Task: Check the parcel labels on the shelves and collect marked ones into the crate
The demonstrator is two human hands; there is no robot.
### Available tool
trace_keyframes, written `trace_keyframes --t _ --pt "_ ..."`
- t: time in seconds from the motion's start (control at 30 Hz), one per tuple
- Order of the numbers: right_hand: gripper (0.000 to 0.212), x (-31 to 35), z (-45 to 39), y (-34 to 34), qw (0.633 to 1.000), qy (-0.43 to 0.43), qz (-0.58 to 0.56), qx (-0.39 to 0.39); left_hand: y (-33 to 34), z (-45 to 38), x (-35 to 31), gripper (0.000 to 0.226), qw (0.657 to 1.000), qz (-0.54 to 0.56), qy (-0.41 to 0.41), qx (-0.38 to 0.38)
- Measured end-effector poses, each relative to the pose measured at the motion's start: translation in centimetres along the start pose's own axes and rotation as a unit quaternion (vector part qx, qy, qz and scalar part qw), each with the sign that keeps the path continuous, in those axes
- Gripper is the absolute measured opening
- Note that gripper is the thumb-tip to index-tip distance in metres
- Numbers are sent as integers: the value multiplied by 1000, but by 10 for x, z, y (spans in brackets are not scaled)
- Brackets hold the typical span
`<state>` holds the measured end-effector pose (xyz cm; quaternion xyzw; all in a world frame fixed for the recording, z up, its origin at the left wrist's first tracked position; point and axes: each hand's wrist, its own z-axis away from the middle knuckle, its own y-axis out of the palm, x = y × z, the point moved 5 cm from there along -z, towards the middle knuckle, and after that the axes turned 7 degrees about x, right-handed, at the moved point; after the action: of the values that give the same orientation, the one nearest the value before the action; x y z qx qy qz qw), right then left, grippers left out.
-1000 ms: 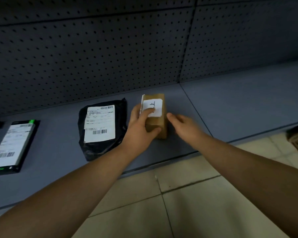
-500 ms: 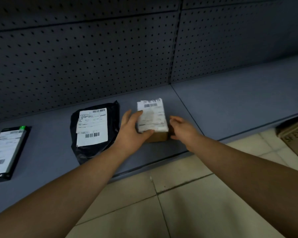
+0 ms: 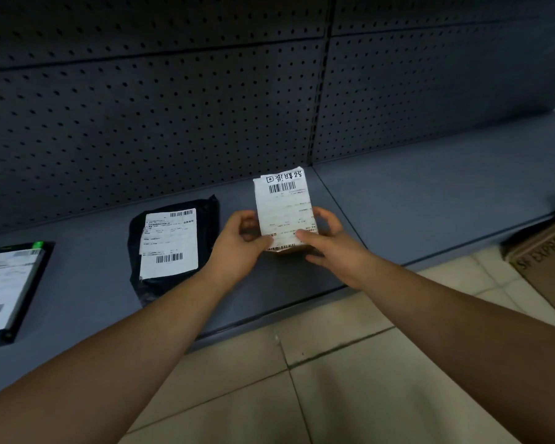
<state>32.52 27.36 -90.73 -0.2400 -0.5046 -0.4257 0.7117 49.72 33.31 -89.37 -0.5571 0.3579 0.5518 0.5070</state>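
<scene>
Nearest the camera: tiled floor (image 3: 350, 389), no crate in view.

Above the shelf (image 3: 430, 200) edge: box (image 3: 284, 213), tilted up off the shelf, label facing the camera. Left hand (image 3: 237, 241) pinches its lower left edge, thumb on the label; right hand (image 3: 329, 241) curls round the lower right, thumb on the label. Both grips sit low on the box.

Risk: top-heavy hold; the box may tip forward and fall to the floor if either thumb slackens. Thumbs cover part of the label, so a mark could be misread.

Left, on shelf: black bag (image 3: 170, 245), flat; further left, flat parcel (image 3: 10, 286).

Behind: pegboard (image 3: 173, 123).
</scene>
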Motion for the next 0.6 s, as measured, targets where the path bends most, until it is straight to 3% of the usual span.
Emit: trace_keyframes --t 0.17,0.33,0.4,0.47,0.6 --pt "49 11 6 -15 999 -21 -10 23 -25 -20 -24 79 991 -122 42 -39" --pt "46 22 15 -18 995 9 16 99 -25 -19 -34 77 981 -84 -32 171" --pt "46 26 15 -18 994 9 24 103 -24 -14 -32 77 972 -77 -56 215" --pt "45 32 11 -19 997 -13 27 73 -25 -13 -30 68 977 -54 -57 200" --pt "56 33 2 -27 998 -38 23 -40 -31 -17 -32 43 991 124 -28 50"
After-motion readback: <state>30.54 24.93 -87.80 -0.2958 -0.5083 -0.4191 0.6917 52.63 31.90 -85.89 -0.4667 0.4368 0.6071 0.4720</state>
